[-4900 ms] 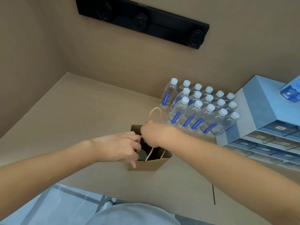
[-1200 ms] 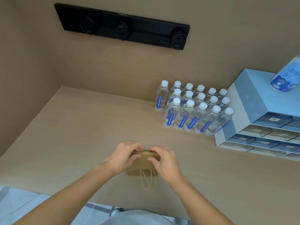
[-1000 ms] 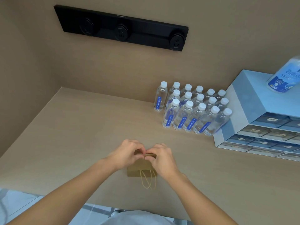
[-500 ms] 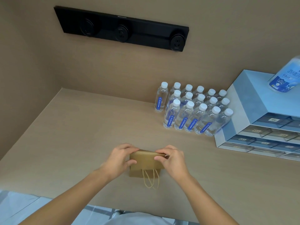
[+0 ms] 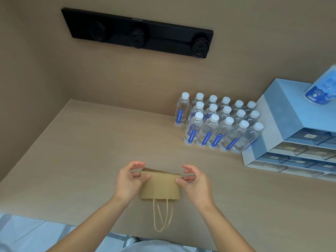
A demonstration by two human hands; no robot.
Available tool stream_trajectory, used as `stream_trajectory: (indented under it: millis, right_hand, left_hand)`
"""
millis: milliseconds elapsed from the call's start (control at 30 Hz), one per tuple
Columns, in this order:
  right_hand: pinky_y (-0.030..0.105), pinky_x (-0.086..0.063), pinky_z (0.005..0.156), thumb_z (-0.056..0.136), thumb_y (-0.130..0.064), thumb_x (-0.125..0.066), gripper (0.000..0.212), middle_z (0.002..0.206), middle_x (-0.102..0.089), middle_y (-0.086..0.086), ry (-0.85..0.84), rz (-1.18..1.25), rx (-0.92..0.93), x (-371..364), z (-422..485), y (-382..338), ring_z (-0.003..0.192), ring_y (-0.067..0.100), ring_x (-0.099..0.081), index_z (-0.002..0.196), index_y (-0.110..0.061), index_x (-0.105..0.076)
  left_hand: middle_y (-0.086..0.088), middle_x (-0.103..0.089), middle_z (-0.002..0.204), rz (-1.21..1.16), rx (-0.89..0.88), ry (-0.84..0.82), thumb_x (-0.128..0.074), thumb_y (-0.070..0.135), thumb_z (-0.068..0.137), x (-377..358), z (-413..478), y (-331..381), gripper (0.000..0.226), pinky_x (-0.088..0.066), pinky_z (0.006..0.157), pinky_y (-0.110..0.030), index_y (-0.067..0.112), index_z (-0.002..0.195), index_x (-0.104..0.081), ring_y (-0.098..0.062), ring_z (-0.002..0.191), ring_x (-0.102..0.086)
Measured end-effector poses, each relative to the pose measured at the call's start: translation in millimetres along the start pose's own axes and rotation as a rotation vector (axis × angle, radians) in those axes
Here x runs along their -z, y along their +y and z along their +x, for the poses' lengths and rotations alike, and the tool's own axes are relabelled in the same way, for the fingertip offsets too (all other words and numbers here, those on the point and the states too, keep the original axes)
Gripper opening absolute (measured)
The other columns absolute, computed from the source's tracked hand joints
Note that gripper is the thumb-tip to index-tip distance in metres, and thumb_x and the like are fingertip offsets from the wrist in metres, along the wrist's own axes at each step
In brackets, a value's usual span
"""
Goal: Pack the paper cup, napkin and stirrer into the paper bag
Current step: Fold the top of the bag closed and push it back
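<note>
Paper bag [image 5: 161,186] sits on the desk [image 5: 87,153], near its front edge, between both hands. The top is folded over toward the person, and the twine handles [image 5: 162,216] hang down the front past the desk edge. Cup, napkin and stirrer are not visible; bag contents can't be seen.

Largest first: tan wall with a black socket strip [image 5: 138,32] carrying three round outlets. Blue drawer unit [image 5: 291,128] stands at the right on the desk, with a blue-labelled container [image 5: 321,88] on top, partly cut off by the frame. A block of water bottles [image 5: 218,124], white caps and blue labels, is just beside the drawer unit on its left.

Left hand [image 5: 130,180]: thumb tip on the bag's top left corner, fingers curled behind it, a light pinch on the fold. Right hand [image 5: 195,182]: thumb tip touching the top right corner, the other fingers lifted and loosely spread off the paper.
</note>
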State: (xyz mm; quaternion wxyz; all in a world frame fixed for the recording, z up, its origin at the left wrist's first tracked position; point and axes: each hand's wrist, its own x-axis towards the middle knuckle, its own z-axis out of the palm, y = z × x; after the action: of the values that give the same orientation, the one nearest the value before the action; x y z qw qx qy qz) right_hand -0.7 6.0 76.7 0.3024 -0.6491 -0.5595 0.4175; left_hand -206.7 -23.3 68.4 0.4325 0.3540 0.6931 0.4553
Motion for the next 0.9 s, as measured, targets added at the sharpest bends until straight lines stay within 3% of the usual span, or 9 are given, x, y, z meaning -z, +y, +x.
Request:
stream_trajectory:
  millis: [67, 200, 300, 367, 500, 600, 667, 767, 900]
  right_hand:
    - [0.016, -0.048, 0.064, 0.072, -0.011, -0.084, 0.044, 0.099, -0.061, -0.001, 0.007, -0.045, -0.020, -4, -6, 4, 0.071, 0.016, -0.065, 0.112, -0.019, -0.065]
    - [0.038, -0.057, 0.073, 0.076, -0.024, -0.081, 0.039, 0.078, -0.065, 0.002, 0.020, -0.026, -0.128, -11, -19, 11, 0.069, 0.025, -0.067, 0.109, -0.017, -0.061]
    - [0.031, -0.054, 0.053, 0.081, -0.019, -0.077, 0.034, 0.070, -0.067, 0.007, -0.052, 0.171, -0.233, -12, -22, 8, 0.049, 0.019, -0.062, 0.109, -0.013, -0.058]
    - [0.023, -0.046, 0.040, 0.084, -0.009, -0.074, 0.032, 0.069, -0.066, 0.006, -0.128, 0.326, -0.258, -11, -22, 2, 0.041, 0.010, -0.055, 0.110, -0.014, -0.058]
    - [0.020, -0.044, 0.042, 0.084, 0.005, -0.070, 0.031, 0.060, -0.066, -0.003, -0.271, 0.380, -0.208, -6, -18, -6, 0.044, 0.005, -0.056, 0.106, -0.016, -0.063]
    - [0.018, -0.043, 0.044, 0.082, 0.005, -0.072, 0.024, 0.058, -0.062, 0.001, -0.294, 0.243, -0.170, -2, -12, -3, 0.044, 0.006, -0.050, 0.102, -0.008, -0.068]
    - [0.019, -0.042, 0.045, 0.081, 0.002, -0.074, 0.017, 0.057, -0.059, 0.005, -0.279, 0.144, -0.154, 0, -9, 1, 0.042, 0.008, -0.046, 0.096, -0.005, -0.070]
    - [0.022, -0.042, 0.047, 0.080, -0.003, -0.076, 0.012, 0.056, -0.063, 0.002, -0.250, 0.075, -0.144, 0, -5, 4, 0.037, 0.007, -0.045, 0.081, -0.015, -0.072]
    - [0.017, -0.046, 0.058, 0.079, -0.016, -0.079, 0.020, 0.060, -0.070, -0.009, -0.212, -0.053, -0.084, -2, -1, 3, 0.047, -0.003, -0.057, 0.067, -0.029, -0.071]
  left_hand:
    - [0.001, -0.066, 0.098, 0.073, -0.002, 0.056, -0.082, 0.003, 0.073, 1, -4, -4, 0.029, -0.049, 0.056, -0.008, 0.018, 0.090, -0.064, -0.011, 0.072, -0.063]
    - [-0.003, -0.060, 0.084, 0.249, 0.049, 0.129, -0.082, 0.024, 0.075, 7, -15, -16, 0.031, -0.048, 0.059, -0.034, 0.017, 0.089, -0.055, -0.023, 0.069, -0.061]
    - [-0.009, -0.063, 0.075, 0.039, 0.229, 0.051, -0.078, 0.024, 0.080, 9, -18, -15, 0.028, -0.047, 0.062, -0.037, 0.014, 0.093, -0.054, -0.023, 0.065, -0.057]
    - [-0.016, -0.070, 0.082, -0.137, 0.290, -0.011, -0.076, 0.016, 0.082, 10, -17, -9, 0.027, -0.051, 0.067, -0.039, 0.015, 0.101, -0.056, -0.024, 0.067, -0.062]
    - [-0.012, -0.077, 0.078, -0.251, 0.211, -0.172, -0.070, -0.002, 0.083, 14, -14, 6, 0.031, -0.058, 0.057, -0.026, 0.017, 0.106, -0.062, -0.020, 0.064, -0.071]
    - [-0.013, -0.078, 0.078, -0.181, 0.178, -0.253, -0.071, -0.008, 0.081, 20, -12, 11, 0.032, -0.059, 0.057, -0.022, 0.011, 0.106, -0.064, -0.020, 0.067, -0.073]
    - [-0.004, -0.078, 0.068, -0.052, 0.127, -0.269, -0.074, -0.007, 0.078, 22, -9, 9, 0.026, -0.056, 0.054, -0.016, 0.005, 0.100, -0.066, -0.012, 0.063, -0.071]
    - [0.008, -0.070, 0.049, 0.125, 0.035, -0.254, -0.078, -0.002, 0.076, 20, -6, 6, 0.014, -0.046, 0.047, -0.008, 0.003, 0.086, -0.069, 0.000, 0.048, -0.062]
    - [0.001, -0.067, 0.050, 0.217, -0.026, -0.213, -0.083, 0.008, 0.073, 21, -1, 3, 0.013, -0.045, 0.050, -0.014, 0.014, 0.073, -0.071, -0.006, 0.049, -0.056]
